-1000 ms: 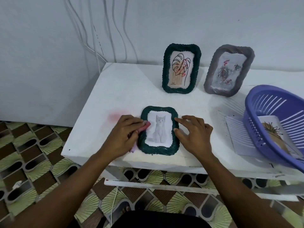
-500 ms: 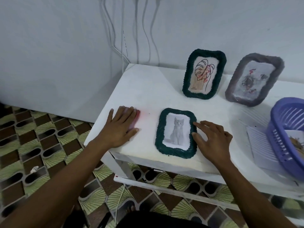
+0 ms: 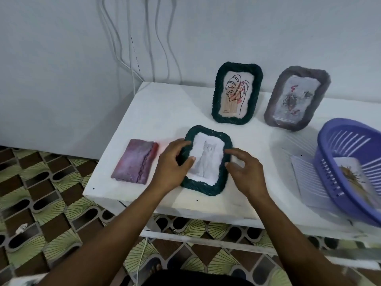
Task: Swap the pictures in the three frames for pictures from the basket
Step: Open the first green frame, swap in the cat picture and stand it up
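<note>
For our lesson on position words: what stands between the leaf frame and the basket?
The grey frame, leaning back, stands between the leaf frame and the basket; the head view shows it.
</note>
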A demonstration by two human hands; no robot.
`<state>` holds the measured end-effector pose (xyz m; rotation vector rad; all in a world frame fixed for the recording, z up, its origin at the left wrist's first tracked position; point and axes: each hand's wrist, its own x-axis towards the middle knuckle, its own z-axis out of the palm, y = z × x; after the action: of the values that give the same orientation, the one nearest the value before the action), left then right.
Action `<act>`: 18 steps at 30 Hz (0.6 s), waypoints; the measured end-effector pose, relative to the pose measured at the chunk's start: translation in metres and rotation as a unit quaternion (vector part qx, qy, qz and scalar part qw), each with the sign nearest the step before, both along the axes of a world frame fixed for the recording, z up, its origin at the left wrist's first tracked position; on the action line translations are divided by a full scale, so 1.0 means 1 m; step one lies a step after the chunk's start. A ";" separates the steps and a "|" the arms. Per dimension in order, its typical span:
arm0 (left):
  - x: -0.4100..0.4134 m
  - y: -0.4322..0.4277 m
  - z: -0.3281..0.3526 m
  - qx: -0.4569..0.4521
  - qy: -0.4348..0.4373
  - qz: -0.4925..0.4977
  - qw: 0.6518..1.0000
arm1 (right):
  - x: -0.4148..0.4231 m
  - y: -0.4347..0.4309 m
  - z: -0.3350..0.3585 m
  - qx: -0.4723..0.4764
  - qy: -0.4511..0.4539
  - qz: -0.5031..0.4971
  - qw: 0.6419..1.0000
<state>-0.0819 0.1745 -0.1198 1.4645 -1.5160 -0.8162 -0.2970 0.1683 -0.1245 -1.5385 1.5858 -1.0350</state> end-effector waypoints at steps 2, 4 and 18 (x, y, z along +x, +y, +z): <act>0.006 -0.013 0.009 0.010 0.060 -0.001 0.998 | 0.003 -0.011 0.011 0.051 -0.132 -0.004 0.990; 0.017 -0.029 0.022 0.038 0.118 -0.045 0.991 | 0.006 -0.026 0.023 0.073 -0.213 0.004 0.974; 0.079 -0.139 0.078 0.060 0.186 -0.179 0.964 | 0.055 -0.149 0.081 -0.047 -0.221 0.096 0.969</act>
<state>-0.0026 0.0355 -0.0419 1.0517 -1.4730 -1.3390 -0.2419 0.0191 -0.0440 -1.3694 1.0750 -1.2515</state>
